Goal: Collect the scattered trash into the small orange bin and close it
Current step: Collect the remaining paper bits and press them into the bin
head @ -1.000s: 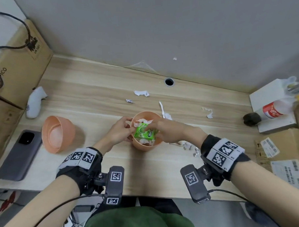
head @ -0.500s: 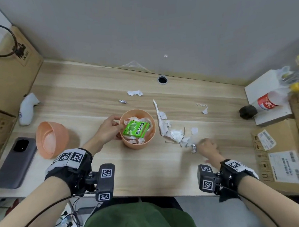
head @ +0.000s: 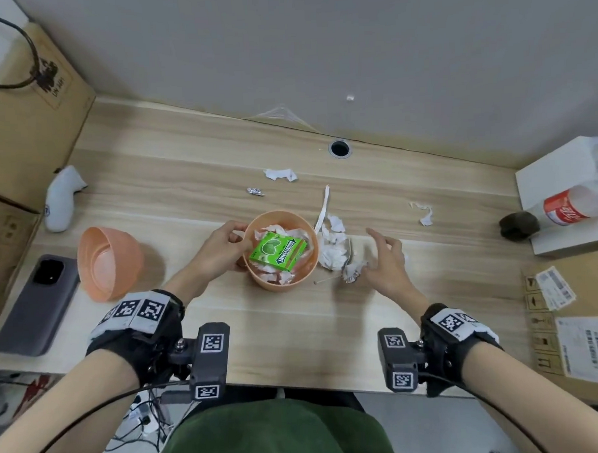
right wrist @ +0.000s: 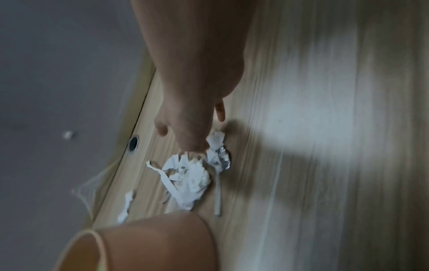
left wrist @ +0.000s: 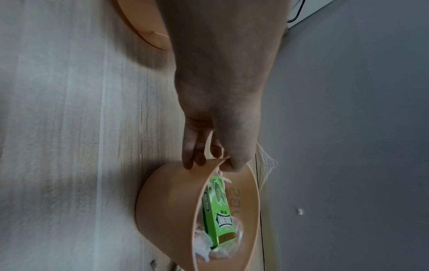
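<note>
The small orange bin [head: 280, 284] stands mid-table, holding white scraps and a green gum box [head: 278, 256]. My left hand [head: 240, 242] pinches the bin's left rim, thumb inside and fingers outside, as the left wrist view shows [left wrist: 217, 158]. A pile of torn paper and foil [head: 334, 255] lies just right of the bin. My right hand [head: 374, 254] is beside the pile with fingers spread, its fingertips [right wrist: 192, 146] touching the scraps and holding nothing. The bin's orange lid [head: 107, 262] lies on its side at the left.
Loose scraps lie farther back: a white piece [head: 280, 174], a foil ball [head: 255, 191] and a scrap [head: 424, 214] at the right. A phone [head: 37, 302] and white controller [head: 62, 202] are on the left. A cola bottle [head: 571, 207] on a white box and cardboard boxes are on the right.
My right hand left the bin after dropping the gum box, went out right of the paper pile, and has now come back left against it. The left hand stays on the rim.
</note>
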The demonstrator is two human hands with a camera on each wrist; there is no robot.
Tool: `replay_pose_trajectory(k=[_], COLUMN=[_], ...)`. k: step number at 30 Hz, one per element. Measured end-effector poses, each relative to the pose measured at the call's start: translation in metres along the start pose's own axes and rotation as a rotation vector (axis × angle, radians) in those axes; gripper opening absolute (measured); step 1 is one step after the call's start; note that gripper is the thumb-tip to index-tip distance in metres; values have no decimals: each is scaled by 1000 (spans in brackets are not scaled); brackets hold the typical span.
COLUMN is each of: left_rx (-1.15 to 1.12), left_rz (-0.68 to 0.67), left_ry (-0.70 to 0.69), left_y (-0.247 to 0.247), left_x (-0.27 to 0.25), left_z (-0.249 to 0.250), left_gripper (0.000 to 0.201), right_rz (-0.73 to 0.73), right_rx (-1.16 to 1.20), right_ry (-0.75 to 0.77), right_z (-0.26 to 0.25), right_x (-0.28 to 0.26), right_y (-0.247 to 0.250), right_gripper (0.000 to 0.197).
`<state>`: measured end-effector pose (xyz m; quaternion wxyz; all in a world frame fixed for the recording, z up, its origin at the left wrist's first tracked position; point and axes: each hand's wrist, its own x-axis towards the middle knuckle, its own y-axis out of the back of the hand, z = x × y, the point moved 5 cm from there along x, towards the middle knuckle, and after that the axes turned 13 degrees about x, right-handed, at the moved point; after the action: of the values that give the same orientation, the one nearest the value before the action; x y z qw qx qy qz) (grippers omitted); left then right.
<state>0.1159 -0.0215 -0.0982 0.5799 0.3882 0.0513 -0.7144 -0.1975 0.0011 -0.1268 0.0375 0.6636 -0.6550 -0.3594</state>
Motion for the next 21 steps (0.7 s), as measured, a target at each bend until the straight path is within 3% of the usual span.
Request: replay_pose_trajectory(k=[4, 7, 10, 17, 21], left_rx=[-3, 0, -3, -24, -18], left_rz=[10, 19, 26, 24, -1], left_ry=[-3, 5, 16, 9, -4], left_y=[0, 3, 7, 9, 6], left_x=[-1, -3, -4, -4, -4], left_z=[0, -2, -4, -7, -3], left_gripper=[25, 25, 27, 30, 33], right_rz=[-310, -384, -366, -142, -25], right_rx=[-525, -684, -592, -253, -14], right_ry=[294, 327, 297, 48, 141], right_z=[-6, -7, -7, 3, -58], right_x=[0, 7, 13, 6, -1], right_y=[-21, -38, -45, -5, 22], right_gripper=[94, 77, 50, 21, 10])
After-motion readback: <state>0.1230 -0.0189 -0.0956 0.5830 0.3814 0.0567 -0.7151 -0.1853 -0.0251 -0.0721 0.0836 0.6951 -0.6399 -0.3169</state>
